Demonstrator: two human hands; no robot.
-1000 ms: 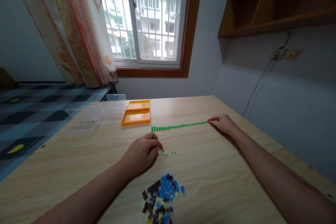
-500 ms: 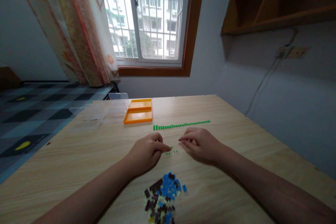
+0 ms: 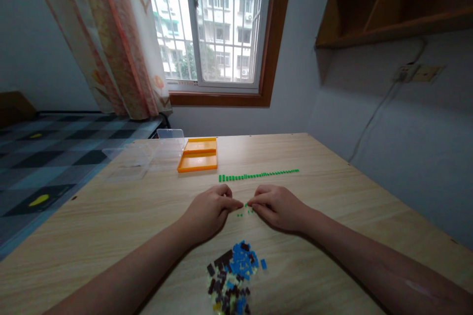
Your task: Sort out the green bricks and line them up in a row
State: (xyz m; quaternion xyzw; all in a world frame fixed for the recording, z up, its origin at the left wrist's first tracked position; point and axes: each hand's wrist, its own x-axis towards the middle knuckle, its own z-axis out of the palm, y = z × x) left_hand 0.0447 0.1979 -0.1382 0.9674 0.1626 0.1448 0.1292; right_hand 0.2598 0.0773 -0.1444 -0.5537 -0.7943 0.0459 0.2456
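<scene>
My left hand (image 3: 207, 210) and my right hand (image 3: 278, 206) meet fingertip to fingertip at the middle of the wooden table (image 3: 332, 236). Both are pinched over a few tiny loose green pieces (image 3: 244, 211); one green piece seems to sit between the fingertips, too small to tell which hand grips it. Beyond the hands a long row of green pieces (image 3: 258, 175) runs left to right. Near me lies a pile of blue, dark brown and pale pieces (image 3: 234, 275).
An orange tray (image 3: 197, 154) lies at the back of the table, with a clear plastic lid or box (image 3: 142, 157) to its left. A window, a curtain and a wooden wall shelf are behind. The table's right edge runs along the wall.
My right hand left the right end of the green row and came in to the loose green pieces, meeting my left hand. The left hand shifted slightly right.
</scene>
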